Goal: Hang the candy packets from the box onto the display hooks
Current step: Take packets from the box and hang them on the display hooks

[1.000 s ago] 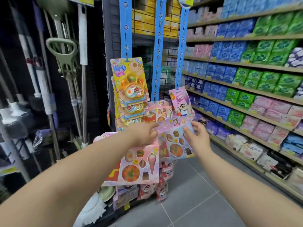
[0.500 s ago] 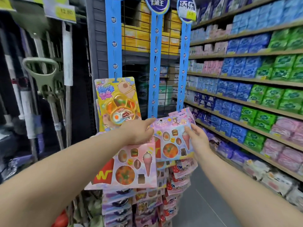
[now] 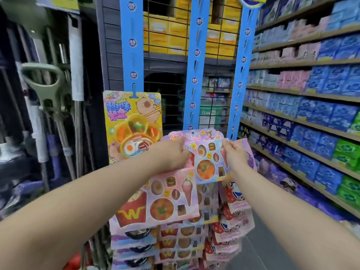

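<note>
While the left hand (image 3: 171, 154) grips a spare packet (image 3: 161, 205) and steadies the top packet (image 3: 209, 162) at its left corner, the right hand (image 3: 236, 154) pinches that packet's right edge, fingers curled on the card. Hung rows (image 3: 181, 242) below look full. This one is not yet on a hook, and the box is out of view. Free slots climb the middle strip (image 3: 195, 65). Mops (image 3: 48, 90) crowd the left and shelves (image 3: 311, 98) the right.

Left hand (image 3: 171, 154): I see it gripping the top-left corner of a pastel pink-and-blue card candy packet (image 3: 209, 166).
Right hand (image 3: 235, 152): it pinches the packet's right edge.
Packet top: against the middle blue hanging display strip (image 3: 195, 75).
Left strip (image 3: 133, 41): a yellow card packet (image 3: 132, 121) hangs here.
</note>
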